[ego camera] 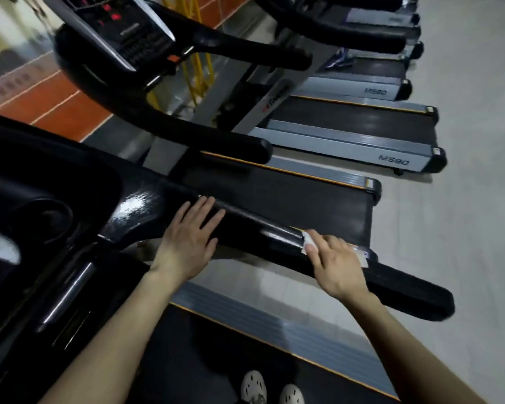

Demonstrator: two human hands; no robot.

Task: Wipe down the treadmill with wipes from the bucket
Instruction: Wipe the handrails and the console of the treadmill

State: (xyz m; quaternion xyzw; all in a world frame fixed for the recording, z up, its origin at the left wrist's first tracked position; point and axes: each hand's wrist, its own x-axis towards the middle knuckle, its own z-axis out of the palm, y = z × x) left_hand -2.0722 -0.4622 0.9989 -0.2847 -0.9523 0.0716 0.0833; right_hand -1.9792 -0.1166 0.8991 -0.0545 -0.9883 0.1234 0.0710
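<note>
I stand on a black treadmill whose glossy right handrail [260, 237] runs from the console toward the lower right. My left hand [190, 237] lies flat on the rail near the console, fingers straight and spread. My right hand [333, 262] presses a white wipe [308, 243] onto the rail farther along; fingers cover most of the wipe and only its left edge shows. The bucket is out of view.
The console [41, 217] with a cup holder fills the left. Several more treadmills [347, 147] stand in a row beyond the rail, marked MS80. Grey floor [473, 199] lies to the right. My white shoes [271, 389] stand on the belt below.
</note>
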